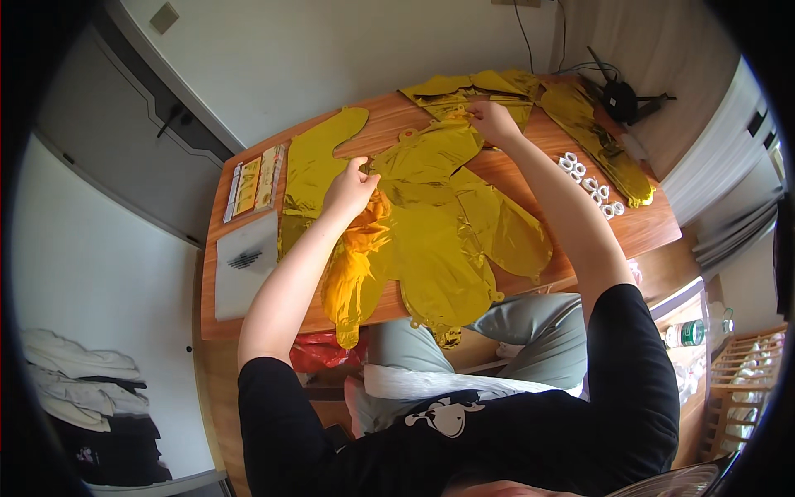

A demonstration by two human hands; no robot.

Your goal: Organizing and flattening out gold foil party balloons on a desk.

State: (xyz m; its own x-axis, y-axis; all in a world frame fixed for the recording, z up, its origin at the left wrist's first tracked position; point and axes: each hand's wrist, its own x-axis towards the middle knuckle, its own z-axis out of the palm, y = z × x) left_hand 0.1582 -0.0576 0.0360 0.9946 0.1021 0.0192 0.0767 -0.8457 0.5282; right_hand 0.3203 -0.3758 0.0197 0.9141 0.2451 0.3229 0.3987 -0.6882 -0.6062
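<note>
Several flat, uninflated gold foil balloons lie overlapping across the wooden table. My left hand is closed in a pinch at the upper left edge of the middle foil, beside a crumpled, orange-glinting fold. Farther off and to the right, my right hand pinches the far edge of the same foil, near a small round orange mark. Exactly what lies between the fingertips is partly hidden. Another gold foil piece lies to the left of my left hand, and one more stretches along the right side.
White ribbon rolls sit at the table's right, near a black router with cables. On the left are flat packages and a pale sheet bearing dark marks. A red plastic bag sits below the near edge.
</note>
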